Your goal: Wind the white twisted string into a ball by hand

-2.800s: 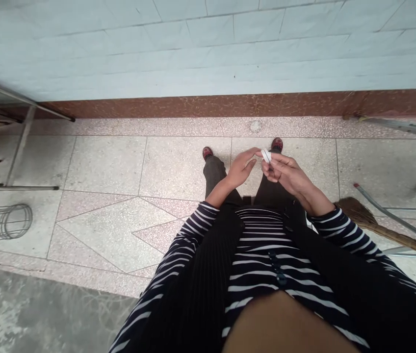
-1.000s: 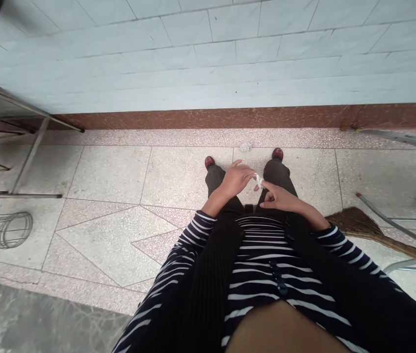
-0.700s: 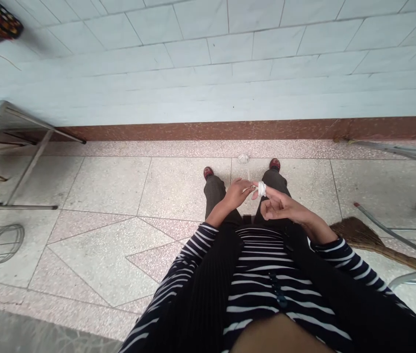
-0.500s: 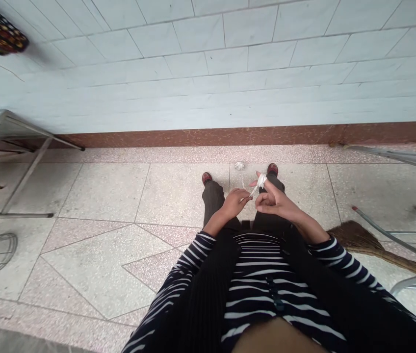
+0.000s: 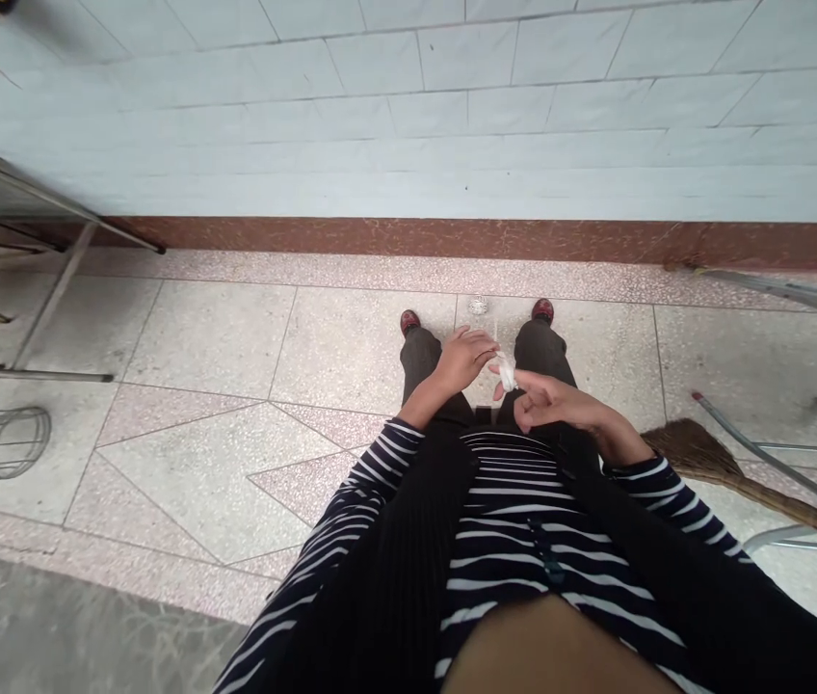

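White string (image 5: 508,372) is wound in a small bundle around the outstretched fingers of my right hand (image 5: 549,401), whose other fingers curl in toward the palm. My left hand (image 5: 462,359) sits just left of the bundle, palm down, with its fingertips pinched together at the string. A thin strand seems to run down from the hands to a whitish ball (image 5: 478,306) of the same string. That ball lies on the floor between my two shoes, close to the wall.
A metal-legged table (image 5: 54,280) stands at the left by the tiled wall (image 5: 380,145), with a wire rack (image 5: 14,443) on the floor below it. To the right lie a broom (image 5: 698,451) and the metal legs (image 5: 762,453) of a stool or chair.
My left hand has moved up and over toward the far side of the wound fingers. My right hand has dipped slightly, its wound fingers now pointing more to the left. The view has tilted down.
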The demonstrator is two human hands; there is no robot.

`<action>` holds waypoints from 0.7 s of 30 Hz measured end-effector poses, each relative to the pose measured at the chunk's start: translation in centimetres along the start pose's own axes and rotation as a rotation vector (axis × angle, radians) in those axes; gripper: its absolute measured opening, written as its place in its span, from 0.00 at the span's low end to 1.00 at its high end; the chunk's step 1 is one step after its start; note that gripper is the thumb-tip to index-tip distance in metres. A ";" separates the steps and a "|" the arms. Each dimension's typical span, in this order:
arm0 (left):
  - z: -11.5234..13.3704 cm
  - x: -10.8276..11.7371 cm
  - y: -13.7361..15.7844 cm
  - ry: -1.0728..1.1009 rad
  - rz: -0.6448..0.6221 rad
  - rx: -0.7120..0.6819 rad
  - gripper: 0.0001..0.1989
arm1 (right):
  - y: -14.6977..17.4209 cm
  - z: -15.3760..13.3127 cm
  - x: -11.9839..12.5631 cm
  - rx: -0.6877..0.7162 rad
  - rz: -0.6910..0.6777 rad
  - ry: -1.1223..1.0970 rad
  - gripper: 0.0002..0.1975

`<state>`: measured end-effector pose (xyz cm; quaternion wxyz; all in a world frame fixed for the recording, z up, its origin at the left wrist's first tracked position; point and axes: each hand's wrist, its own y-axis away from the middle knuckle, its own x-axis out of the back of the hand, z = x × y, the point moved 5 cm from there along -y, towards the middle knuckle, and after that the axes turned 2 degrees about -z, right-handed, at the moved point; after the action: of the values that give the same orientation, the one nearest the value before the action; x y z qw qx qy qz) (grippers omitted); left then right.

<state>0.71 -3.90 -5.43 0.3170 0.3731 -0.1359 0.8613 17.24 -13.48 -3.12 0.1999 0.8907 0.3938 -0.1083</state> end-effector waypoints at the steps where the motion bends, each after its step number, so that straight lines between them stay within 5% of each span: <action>1: -0.1 -0.5 0.1 0.044 0.007 0.007 0.12 | 0.2 -0.8 0.0 0.052 0.011 -0.035 0.45; 7: -0.5 -3.0 0.8 0.127 -0.022 0.075 0.11 | -0.8 -3.0 2.1 0.166 0.303 0.150 0.54; 11: 0.0 -2.7 1.3 0.033 -0.060 0.045 0.10 | -1.7 -0.8 4.4 -0.085 0.583 0.663 0.50; 15: 1.0 -1.5 1.3 -0.109 -0.063 -0.052 0.11 | -2.0 2.5 3.9 -0.313 0.412 0.793 0.36; 18: 1.1 -1.1 0.9 -0.138 -0.079 -0.093 0.11 | -1.6 3.0 2.2 -0.270 0.201 0.482 0.28; 21: 0.2 -1.0 0.3 -0.078 -0.050 -0.038 0.12 | -0.5 1.1 0.8 -0.109 0.105 0.151 0.33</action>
<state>1.15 -4.68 -5.97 0.3399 0.4036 -0.1553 0.8351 17.31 -13.12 -4.48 0.2233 0.9035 0.3658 -0.0088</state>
